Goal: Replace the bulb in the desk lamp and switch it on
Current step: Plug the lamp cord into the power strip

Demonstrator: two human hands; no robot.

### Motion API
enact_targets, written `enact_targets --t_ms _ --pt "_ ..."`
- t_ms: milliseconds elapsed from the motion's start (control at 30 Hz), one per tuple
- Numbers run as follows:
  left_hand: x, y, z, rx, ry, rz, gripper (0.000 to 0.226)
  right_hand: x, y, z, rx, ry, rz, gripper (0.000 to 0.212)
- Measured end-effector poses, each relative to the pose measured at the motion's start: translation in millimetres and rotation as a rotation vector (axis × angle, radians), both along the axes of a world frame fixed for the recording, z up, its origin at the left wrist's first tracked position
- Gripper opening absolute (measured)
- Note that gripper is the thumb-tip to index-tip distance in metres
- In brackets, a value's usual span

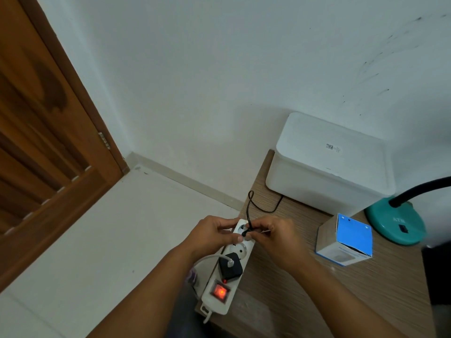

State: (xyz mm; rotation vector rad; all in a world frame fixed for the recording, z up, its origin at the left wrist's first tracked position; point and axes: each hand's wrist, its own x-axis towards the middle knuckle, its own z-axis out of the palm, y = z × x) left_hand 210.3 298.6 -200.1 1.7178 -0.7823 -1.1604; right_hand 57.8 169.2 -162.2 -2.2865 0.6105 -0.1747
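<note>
Both hands meet over the far end of a white power strip (227, 272), working a black plug (246, 232).

Left hand (212, 236) curls around the strip's top end, fingers closed on it; right hand (273, 236) pinches the plug and its black cord (253, 203), which loops toward 12 o'clock behind a white box (329, 164). At 3 o'clock on the bench (366, 289) sits a blue bulb carton (346, 240), then the teal desk lamp (395, 223) base. Near 6 o'clock the strip's red switch (219, 292) glows beside a black adapter (230, 265).

bare desk (280, 301) near front, white box (329, 164) and bulb carton (346, 240) blocking the back
</note>
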Motion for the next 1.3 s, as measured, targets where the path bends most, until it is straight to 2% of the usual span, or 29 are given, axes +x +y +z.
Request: enact_targets --t_ms 800,967,1100,1200,1300 --pt "4.4 -0.6 0.9 0.069 -0.063 -0.042 0.041 8.4 -3.8 -11.3 -0.076 0.123 0.058 0.011" --pt "8.6 -4.4 14.7 0.146 -0.245 -0.109 0.041 4.1 3.9 -4.0 -0.003 0.144 -0.009 0.018" --pt "8.3 -1.2 42.7 0.153 -0.357 -0.022 0.059 -17.2 15.9 11.5 0.028 0.024 -0.135 0.042" --pt "2.3 5.3 69.9 0.078 -0.416 0.081 0.055 -40.7 18.9 24.2 -0.013 -0.045 -0.191 0.042" --pt "-15.9 7.7 92.2 0.009 -0.464 0.097 0.053 -69.9 20.1 33.7 -0.032 -0.109 -0.221 0.038"
